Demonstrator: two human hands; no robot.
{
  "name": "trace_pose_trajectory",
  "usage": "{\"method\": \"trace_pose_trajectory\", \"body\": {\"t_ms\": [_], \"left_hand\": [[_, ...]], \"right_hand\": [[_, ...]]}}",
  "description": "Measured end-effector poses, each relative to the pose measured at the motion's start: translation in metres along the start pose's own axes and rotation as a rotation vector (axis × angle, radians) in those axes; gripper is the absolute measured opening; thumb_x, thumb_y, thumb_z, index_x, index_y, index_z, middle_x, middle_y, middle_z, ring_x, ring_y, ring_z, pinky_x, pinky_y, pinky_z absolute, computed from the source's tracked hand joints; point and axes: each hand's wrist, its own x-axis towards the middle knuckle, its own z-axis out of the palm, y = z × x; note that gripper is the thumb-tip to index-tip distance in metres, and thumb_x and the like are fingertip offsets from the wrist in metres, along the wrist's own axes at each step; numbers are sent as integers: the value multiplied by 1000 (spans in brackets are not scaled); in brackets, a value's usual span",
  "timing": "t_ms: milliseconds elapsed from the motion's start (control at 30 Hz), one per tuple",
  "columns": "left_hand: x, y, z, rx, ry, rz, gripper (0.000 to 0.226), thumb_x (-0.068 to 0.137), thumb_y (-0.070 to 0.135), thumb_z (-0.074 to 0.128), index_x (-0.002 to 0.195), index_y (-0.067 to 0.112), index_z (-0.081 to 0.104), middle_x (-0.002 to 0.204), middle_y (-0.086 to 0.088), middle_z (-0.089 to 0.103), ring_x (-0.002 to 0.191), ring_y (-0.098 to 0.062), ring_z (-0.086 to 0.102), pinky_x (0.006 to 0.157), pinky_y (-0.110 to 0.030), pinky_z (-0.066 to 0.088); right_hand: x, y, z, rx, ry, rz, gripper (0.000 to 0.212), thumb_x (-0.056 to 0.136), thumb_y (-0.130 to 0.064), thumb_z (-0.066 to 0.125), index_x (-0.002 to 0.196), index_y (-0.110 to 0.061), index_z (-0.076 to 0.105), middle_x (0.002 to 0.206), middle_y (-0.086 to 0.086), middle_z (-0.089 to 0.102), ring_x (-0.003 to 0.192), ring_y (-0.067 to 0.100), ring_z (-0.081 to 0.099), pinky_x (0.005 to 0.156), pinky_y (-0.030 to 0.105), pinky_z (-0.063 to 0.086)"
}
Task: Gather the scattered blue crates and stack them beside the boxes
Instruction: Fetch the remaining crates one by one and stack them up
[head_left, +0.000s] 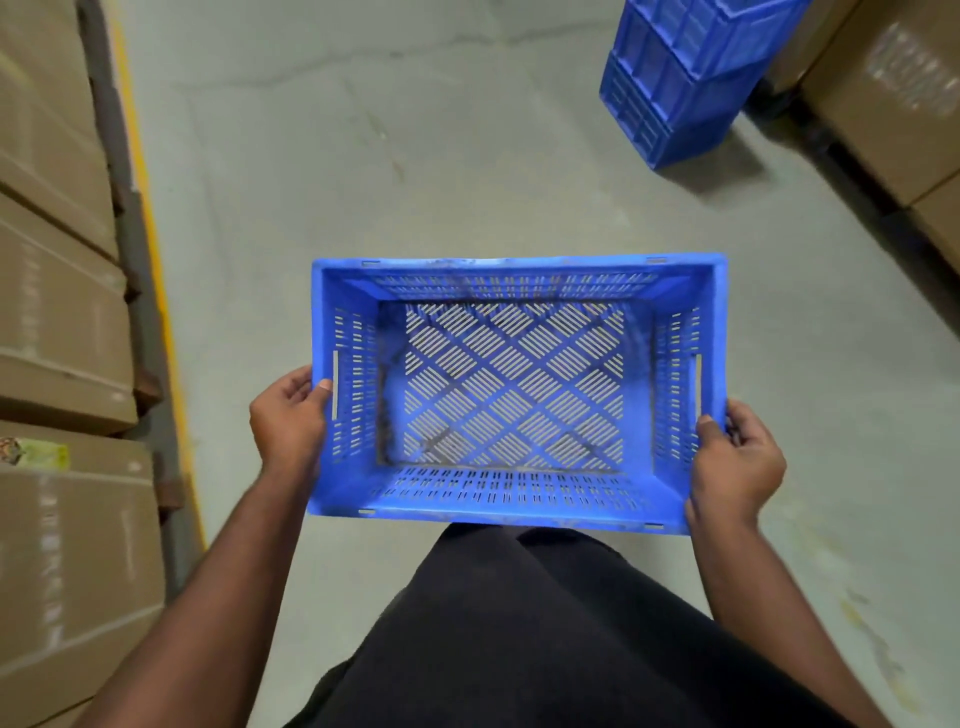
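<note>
I see both hands on an empty blue crate, held level above the floor: L hand & R hand curl over its short-side rims. Blue crate stack ahead-right, beside cardboard boxes.

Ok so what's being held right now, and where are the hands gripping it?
A blue crate, empty and open side up. The left hand grips its left short side and the right hand its right short side, thumbs over the rim.
</note>
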Motion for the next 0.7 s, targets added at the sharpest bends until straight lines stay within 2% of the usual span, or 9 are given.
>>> {"method": "trace_pose_trajectory", "body": {"t_ms": [67, 133, 233, 333, 467, 567, 633, 700], "left_hand": [[41, 26, 14, -3, 15, -6, 25, 89, 9, 69, 113, 11, 72, 104, -8, 77, 99, -27, 74, 94, -50, 57], [79, 52, 31, -9, 21, -5, 24, 89, 8, 69, 113, 11, 72, 104, -9, 76, 100, -28, 74, 94, -51, 57], [138, 87, 56, -12, 13, -23, 16, 88, 11, 70, 101, 20, 74, 101, -6, 77, 99, -28, 74, 93, -51, 58], [206, 119, 89, 12, -6, -42, 13, 83, 19, 73, 94, 27, 75, 99, 0, 78, 95, -24, 75, 92, -51, 58], [305, 163, 148, 23, -52, -12, 19, 88, 14, 70, 105, 21, 74, 99, -1, 78, 94, -23, 75, 92, -49, 58], [377, 204, 191, 43, -102, 19, 25, 89, 13, 71, 113, 16, 73, 101, -1, 77, 94, -20, 75, 94, -46, 58], [417, 237, 218, 60, -155, 34, 25, 89, 8, 70, 113, 15, 72, 102, -3, 77, 93, -20, 74, 93, -41, 57], [459, 270, 247, 102, -268, 59, 25, 88, 3, 68, 111, 11, 68, 104, -8, 76, 92, -24, 73, 88, -41, 58]], "right_hand": [[23, -26, 50, -18, -12, -19, 36, 90, -1, 67, 125, -5, 68, 103, 2, 69, 66, -17, 60, 76, 10, 52], [46, -53, 96, -35, -30, -40, 36, 90, -2, 68, 125, -5, 69, 101, 0, 69, 68, -17, 60, 80, 15, 53], [78, -90, 160, -70, -26, -62, 34, 90, -2, 67, 123, -8, 70, 98, -5, 70, 71, -16, 62, 81, 14, 51], [111, -117, 222, -110, -24, -91, 31, 88, -5, 66, 117, -11, 72, 100, 0, 73, 85, 5, 67, 86, 25, 54], [159, -142, 310, -111, 12, -99, 30, 87, -5, 66, 116, -13, 73, 97, 0, 72, 86, 12, 65, 85, 31, 53], [192, -162, 371, -106, 85, -74, 33, 88, -5, 68, 121, -10, 71, 103, 2, 72, 91, 14, 67, 91, 34, 54], [212, -180, 402, -106, 125, -66, 34, 88, -5, 68, 122, -8, 71, 104, 3, 72, 91, 13, 67, 92, 33, 54], [235, -198, 429, -117, 128, -70, 30, 88, -5, 68, 118, -9, 71, 103, 9, 74, 83, 8, 66, 85, 28, 54]]}}
